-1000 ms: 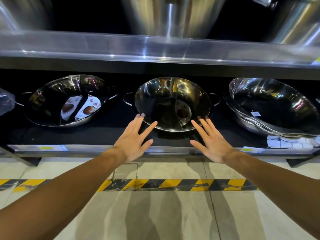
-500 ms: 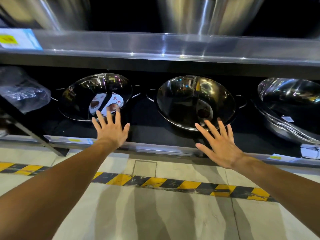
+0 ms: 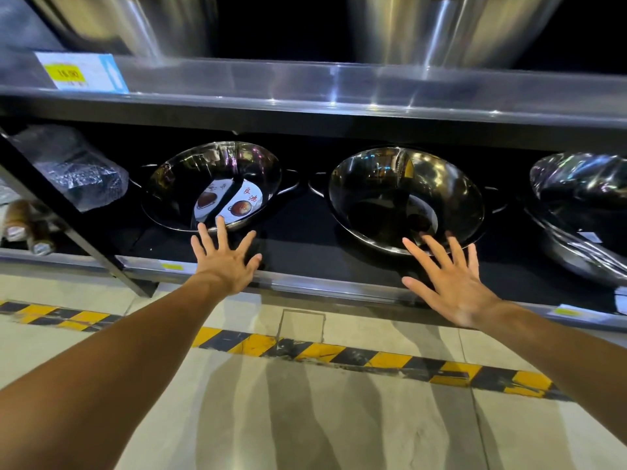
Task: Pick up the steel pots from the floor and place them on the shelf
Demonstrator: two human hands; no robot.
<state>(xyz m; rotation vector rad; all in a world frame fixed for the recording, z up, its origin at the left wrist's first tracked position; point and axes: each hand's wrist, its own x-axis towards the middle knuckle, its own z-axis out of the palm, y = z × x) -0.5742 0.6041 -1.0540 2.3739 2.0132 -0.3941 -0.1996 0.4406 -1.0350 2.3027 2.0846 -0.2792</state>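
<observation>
Three shiny steel pots lie tilted on the dark lower shelf (image 3: 305,259). The left pot (image 3: 179,184) has a paper label with red writing inside it. The middle pot (image 3: 383,184) is bare, and the right pot (image 3: 576,195), a stack, is cut off by the frame edge. My left hand (image 3: 225,259) is spread flat just below the left pot's rim, holding nothing. My right hand (image 3: 448,279) is spread in front of the middle pot's lower rim, also holding nothing. No pot is visible on the floor.
An upper steel shelf (image 3: 305,83) carries large steel vessels (image 3: 451,28) and a price tag (image 3: 78,72). A plastic-wrapped bundle (image 3: 71,167) lies left of a slanted black shelf post (image 3: 74,232). Yellow-black hazard tape (image 3: 339,354) crosses the pale tiled floor (image 3: 305,418).
The view has shifted left, so the pots sit further right in frame. My left hand moved from the middle pot over to the labelled left pot. My right hand stays by the middle pot.
</observation>
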